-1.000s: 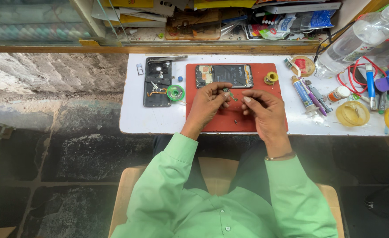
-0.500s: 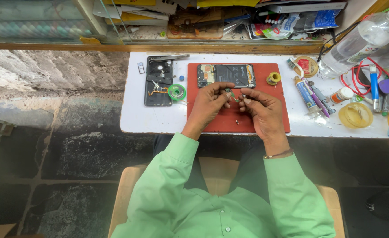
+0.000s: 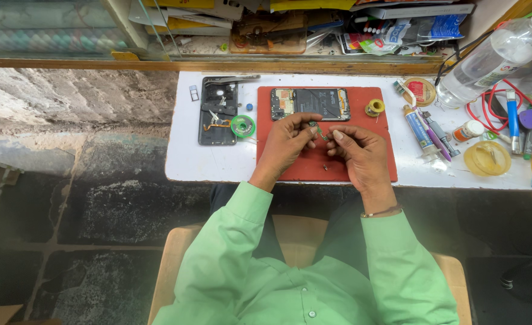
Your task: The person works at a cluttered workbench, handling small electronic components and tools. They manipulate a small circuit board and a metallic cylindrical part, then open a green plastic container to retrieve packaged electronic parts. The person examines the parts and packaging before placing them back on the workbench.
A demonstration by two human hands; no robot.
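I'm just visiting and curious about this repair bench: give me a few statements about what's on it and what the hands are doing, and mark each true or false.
1. Both hands pinch a small greenish part between them over the red mat. True: the left hand and right hand meet at the small part.
2. The opened phone lies on the mat beyond the hands. True.
3. The green tape roll sits on the red mat. False: it lies on the white table, left of the mat.
4. The clear bottle stands at the table's left end. False: it lies at the right.
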